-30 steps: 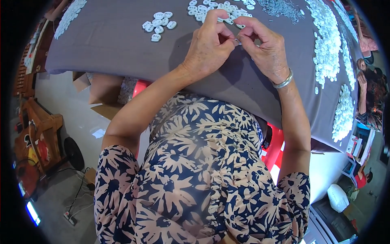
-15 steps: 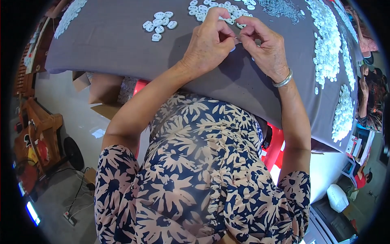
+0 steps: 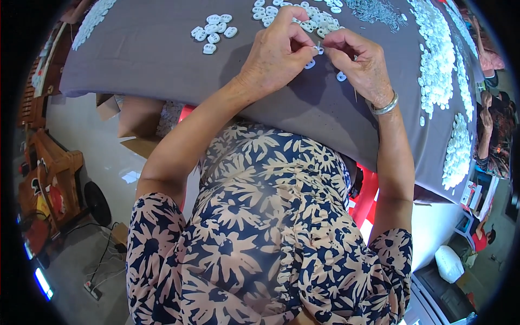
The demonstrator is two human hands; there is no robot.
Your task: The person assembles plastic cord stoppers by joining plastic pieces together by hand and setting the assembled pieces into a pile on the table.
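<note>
My left hand (image 3: 276, 54) and my right hand (image 3: 357, 59) meet over a table covered with a grey cloth (image 3: 151, 59). Between the fingertips of both hands I pinch a small white plastic piece (image 3: 318, 50). Two more white pieces (image 3: 310, 64) lie on the cloth just under my hands. A silver bangle (image 3: 385, 105) sits on my right wrist. A small group of white pieces (image 3: 213, 32) lies to the left of my left hand, and a larger heap (image 3: 303, 13) lies just beyond my fingers.
A long band of white pieces (image 3: 436, 49) runs down the table's right side, with another pile (image 3: 457, 151) near the right edge. A heap of small metal parts (image 3: 379, 8) lies at the far edge. Cardboard boxes (image 3: 135, 116) and a wooden item (image 3: 51, 179) stand on the floor at left.
Both hands have shifted slightly while staying together at the small white piece; my fingers have adjusted their pinch. Nothing else on the table has moved.
</note>
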